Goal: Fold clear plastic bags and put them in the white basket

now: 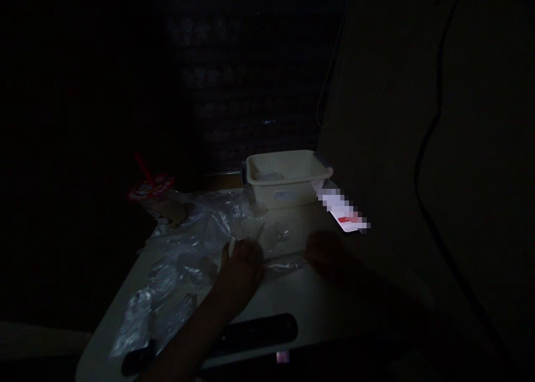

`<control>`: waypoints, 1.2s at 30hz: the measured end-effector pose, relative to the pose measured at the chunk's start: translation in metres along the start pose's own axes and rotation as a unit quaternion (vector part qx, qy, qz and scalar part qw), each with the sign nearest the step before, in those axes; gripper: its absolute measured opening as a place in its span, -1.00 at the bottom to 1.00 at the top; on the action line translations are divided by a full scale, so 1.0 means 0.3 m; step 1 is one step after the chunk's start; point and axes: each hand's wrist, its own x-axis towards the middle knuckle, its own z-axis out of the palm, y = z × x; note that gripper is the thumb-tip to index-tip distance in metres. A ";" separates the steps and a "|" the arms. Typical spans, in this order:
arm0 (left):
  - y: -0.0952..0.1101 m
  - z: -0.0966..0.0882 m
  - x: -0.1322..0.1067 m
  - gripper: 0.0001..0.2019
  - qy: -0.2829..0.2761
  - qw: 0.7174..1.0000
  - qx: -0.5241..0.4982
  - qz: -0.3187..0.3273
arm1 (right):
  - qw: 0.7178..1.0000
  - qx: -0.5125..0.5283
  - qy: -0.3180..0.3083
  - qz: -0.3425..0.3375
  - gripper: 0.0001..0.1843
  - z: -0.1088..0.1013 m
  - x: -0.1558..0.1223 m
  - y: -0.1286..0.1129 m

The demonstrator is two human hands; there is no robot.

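Observation:
The scene is very dark. My left hand (242,266) lies on a white table (292,298) with its fingers curled on a clear plastic bag (276,240). A small white piece shows at its fingertips. My right hand (326,255) rests at the right edge of the same bag, and its fingers are lost in the dark. More crumpled clear plastic (167,282) spreads to the left of my left hand.
A cream plastic tub (288,176) stands at the table's far edge. A white card with a red stripe (346,214) lies to its right. A red and white packet (150,192) sits at the far left. A long black object (254,332) lies near the front edge.

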 end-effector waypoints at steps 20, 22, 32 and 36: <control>0.109 -0.007 -0.074 -0.65 0.041 0.991 -0.103 0.070 | 0.996 0.005 0.063 0.067 -0.71 0.037 -0.089 -0.086; 0.137 0.018 -0.103 -0.63 0.054 0.991 -0.100 0.073 | 0.996 0.008 0.065 0.068 -0.73 0.047 -0.084 -0.097; 0.125 0.041 -0.110 -0.61 0.061 0.997 -0.038 0.022 | 0.992 -0.026 -0.049 0.111 -0.73 0.000 -0.088 -0.097; 0.173 0.012 -0.129 -0.52 0.040 0.989 -0.100 0.099 | 0.999 0.020 -0.020 0.016 -0.72 0.012 -0.082 -0.112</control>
